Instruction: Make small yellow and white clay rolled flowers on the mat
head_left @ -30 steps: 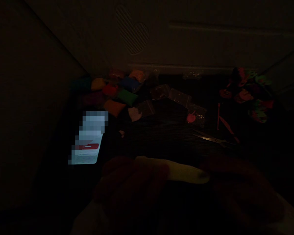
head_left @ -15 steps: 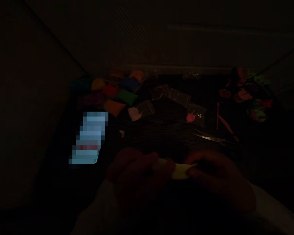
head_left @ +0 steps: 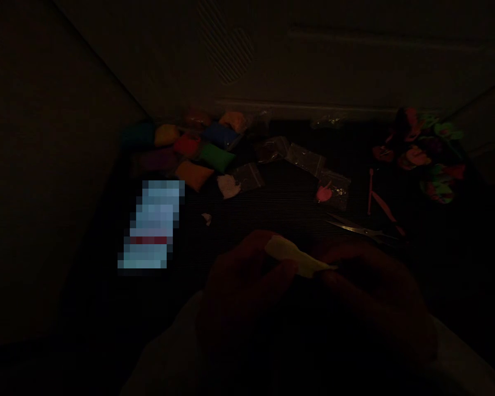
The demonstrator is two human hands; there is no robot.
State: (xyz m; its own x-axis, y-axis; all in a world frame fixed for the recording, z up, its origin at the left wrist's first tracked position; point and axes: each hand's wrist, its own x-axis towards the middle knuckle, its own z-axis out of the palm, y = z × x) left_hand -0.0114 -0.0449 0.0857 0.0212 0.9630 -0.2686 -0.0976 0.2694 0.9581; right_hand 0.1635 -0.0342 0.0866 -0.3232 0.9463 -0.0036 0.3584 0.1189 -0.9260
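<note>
The scene is very dark. A flattened, pale yellow piece of what looks like modelling clay (head_left: 295,257) stretches between my two hands, wide at its left end and narrowing to the right. My left hand (head_left: 241,280) grips its wider part, with the thumb across the near edge. At the narrow right tip, my right hand (head_left: 375,291) pinches it between thumb and fingers. Just beyond my right hand lie metal scissors (head_left: 361,229), their blades pointing left. Shadow hides the lower parts of both hands.
A lit, blurred-out phone (head_left: 152,225) lies on the left. Behind it are several coloured clay packets (head_left: 216,157). Clear zip bags (head_left: 305,159), one with a pink piece (head_left: 324,192), lie mid-table. Pink modelling tools (head_left: 371,190) and colourful clay shapes (head_left: 437,190) are on the right.
My left hand has shifted its hold, so more of the yellow piece's wide end shows. The piece now slants down to the right. The whole view has moved slightly.
</note>
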